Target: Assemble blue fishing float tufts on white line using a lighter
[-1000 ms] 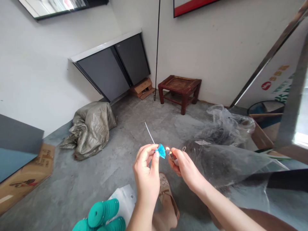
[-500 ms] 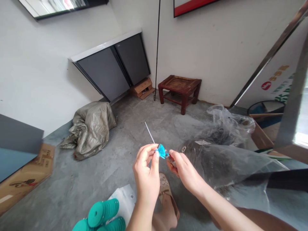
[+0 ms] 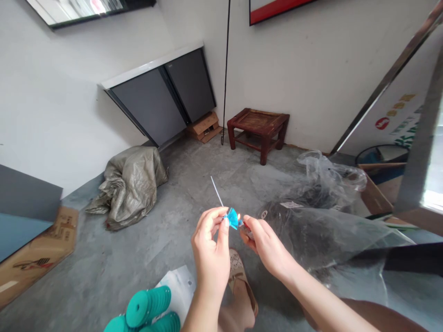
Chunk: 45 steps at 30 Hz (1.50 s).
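Thumb and fingers of my left hand (image 3: 212, 237) pinch a bright blue fan-shaped piece (image 3: 232, 218), which flares toward the right. A thin white stick (image 3: 217, 190) points up and away from behind the same fingertips; whether it is joined to the blue piece is hidden. My right hand (image 3: 265, 242) is closed around a lighter (image 3: 241, 223), mostly covered by the fingers, with the thumb on its top. A small flame (image 3: 238, 216) burns at the lighter's tip, close beside the flared edge of the blue piece. Contact between flame and edge cannot be made out.
Stacked green discs (image 3: 148, 306) lie at the lower left on a white sheet (image 3: 180, 281). A large clear plastic bag (image 3: 332, 230) spreads on the right. Farther off stand a wooden stool (image 3: 261, 122), a crumpled grey sack (image 3: 133, 182) and a grey cabinet (image 3: 152, 103).
A flame now shows at the lighter's tip; none was visible before. The white stick has swung slightly to the right. Both hands stay nearly in place.
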Each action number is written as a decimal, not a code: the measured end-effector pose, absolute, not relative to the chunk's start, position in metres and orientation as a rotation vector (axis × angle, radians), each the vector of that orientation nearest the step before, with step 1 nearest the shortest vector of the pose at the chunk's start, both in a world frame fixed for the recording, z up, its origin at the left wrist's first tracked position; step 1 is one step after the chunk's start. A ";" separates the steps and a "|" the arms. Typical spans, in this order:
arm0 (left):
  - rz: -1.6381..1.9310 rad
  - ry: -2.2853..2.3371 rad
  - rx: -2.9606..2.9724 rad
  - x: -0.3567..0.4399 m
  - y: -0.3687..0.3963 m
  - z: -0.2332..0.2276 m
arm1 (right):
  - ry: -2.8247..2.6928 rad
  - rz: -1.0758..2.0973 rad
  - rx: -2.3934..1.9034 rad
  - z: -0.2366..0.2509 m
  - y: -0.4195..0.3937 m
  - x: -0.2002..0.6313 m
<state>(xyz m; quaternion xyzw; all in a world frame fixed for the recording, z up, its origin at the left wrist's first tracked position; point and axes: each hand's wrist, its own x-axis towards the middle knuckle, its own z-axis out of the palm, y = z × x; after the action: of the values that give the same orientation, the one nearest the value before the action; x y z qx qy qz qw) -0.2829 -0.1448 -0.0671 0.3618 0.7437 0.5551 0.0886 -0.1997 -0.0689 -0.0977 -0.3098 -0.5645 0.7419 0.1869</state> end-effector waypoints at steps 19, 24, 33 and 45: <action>1.654 2.201 1.140 -0.282 -0.145 -0.065 | -1.553 2.048 -0.911 -0.102 -0.066 -0.201; 1.656 2.202 1.160 -0.282 -0.144 -0.065 | -1.591 2.052 -0.918 -0.100 -0.065 -0.200; 1.648 2.209 1.155 -0.283 -0.146 -0.065 | -1.564 2.041 -0.925 -0.101 -0.066 -0.200; 1.602 2.237 1.193 -0.283 -0.148 -0.065 | -1.590 1.999 -0.931 -0.096 -0.066 -0.199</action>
<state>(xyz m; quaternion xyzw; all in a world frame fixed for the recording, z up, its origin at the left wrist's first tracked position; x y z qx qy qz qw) -0.2831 -0.1476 -0.0649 0.3969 0.7440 0.5328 0.0713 -0.1990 -0.0660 -0.0958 -0.3349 -0.5717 0.7190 0.2099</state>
